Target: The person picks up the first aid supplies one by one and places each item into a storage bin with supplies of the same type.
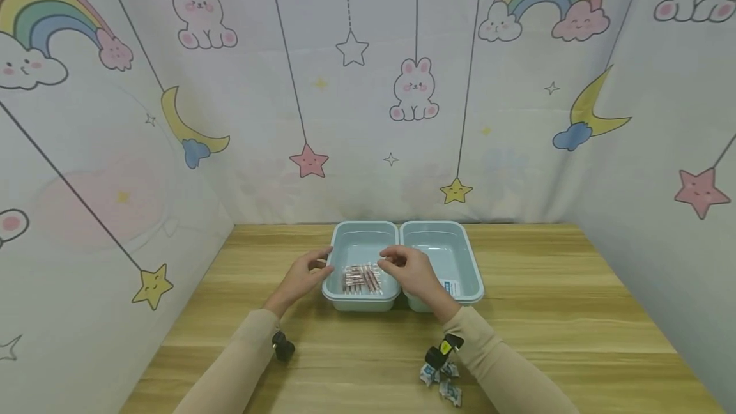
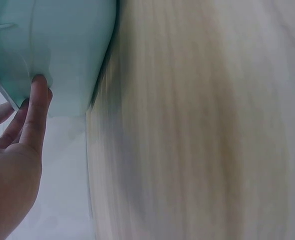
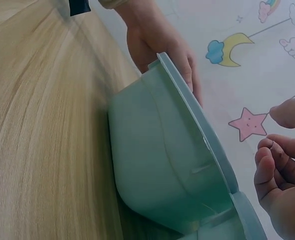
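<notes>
Sachets lie in the left tub. I have the left hand grasping its rim, the right hand above, fingers loosely curled, empty. Placing seems in hand; next probably calls for reaching the packets on the worktop.

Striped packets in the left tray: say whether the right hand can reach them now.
Likely yes: the right hand hovers at the right side of the left tray, and nothing visible covers the packets.
</notes>
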### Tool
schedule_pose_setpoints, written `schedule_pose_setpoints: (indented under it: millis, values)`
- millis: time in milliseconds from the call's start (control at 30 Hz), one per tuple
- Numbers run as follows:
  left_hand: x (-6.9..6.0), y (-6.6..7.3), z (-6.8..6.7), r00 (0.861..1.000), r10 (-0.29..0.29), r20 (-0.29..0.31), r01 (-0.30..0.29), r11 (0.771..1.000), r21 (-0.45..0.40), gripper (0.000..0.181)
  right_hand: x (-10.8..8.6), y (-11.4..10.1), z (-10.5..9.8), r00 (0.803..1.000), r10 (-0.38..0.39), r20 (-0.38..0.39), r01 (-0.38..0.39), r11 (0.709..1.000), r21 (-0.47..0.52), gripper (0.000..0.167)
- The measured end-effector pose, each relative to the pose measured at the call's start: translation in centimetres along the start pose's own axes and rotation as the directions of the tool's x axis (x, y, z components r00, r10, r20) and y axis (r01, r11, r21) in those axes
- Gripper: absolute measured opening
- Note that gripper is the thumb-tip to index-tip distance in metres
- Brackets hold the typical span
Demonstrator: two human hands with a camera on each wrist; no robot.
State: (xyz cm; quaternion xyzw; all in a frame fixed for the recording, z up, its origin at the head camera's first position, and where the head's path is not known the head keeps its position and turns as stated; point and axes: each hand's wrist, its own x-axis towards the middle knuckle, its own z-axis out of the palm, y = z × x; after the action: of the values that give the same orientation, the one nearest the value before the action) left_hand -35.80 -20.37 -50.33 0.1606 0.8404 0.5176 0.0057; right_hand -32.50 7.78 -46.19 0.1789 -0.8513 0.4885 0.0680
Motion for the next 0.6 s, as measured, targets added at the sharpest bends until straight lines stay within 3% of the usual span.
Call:
schedule_pose_setpoints:
  millis: [133, 233, 367, 467, 600]
  values:
    - [0.0, -0.1, 0.0, 1.000, 0.004, -0.001, -0.004, 1.000, -0.004, 0.053, 0.0, -0.1, -0.2, 1.000, -0.003, 0.004, 0.003, 1.000, 0.006, 0.018]
    - [-0.4, 0.8, -0.1, 1.000, -0.001, 0.006, 0.001, 1.000, -0.008, 0.054, -0.1, -0.3, -0.4, 1.000, 0.000, -0.002, 0.000, 1.000, 0.011, 0.018]
    - [-0.3, 0.8, -0.1, 1.000, -0.012, 0.006, 0.012, 1.000, -0.005, 0.054, -0.2, -0.4, -0.6, 1.000, -0.010, -0.025, 0.011, 1.000, 0.006, 0.018]
    - [0.1, -0.2, 0.0, 1.000, -0.013, 0.000, 0.013, 1.000, 0.006, 0.054, -0.2, -0.4, -0.8, 0.999, -0.015, -0.044, 0.015, 1.000, -0.007, 0.019]
    - [-0.3, 0.9, -0.2, 1.000, -0.009, 0.015, 0.008, 1.000, 0.013, 0.055, -0.1, -0.3, -1.3, 0.999, -0.007, -0.054, 0.006, 1.000, -0.018, 0.021]
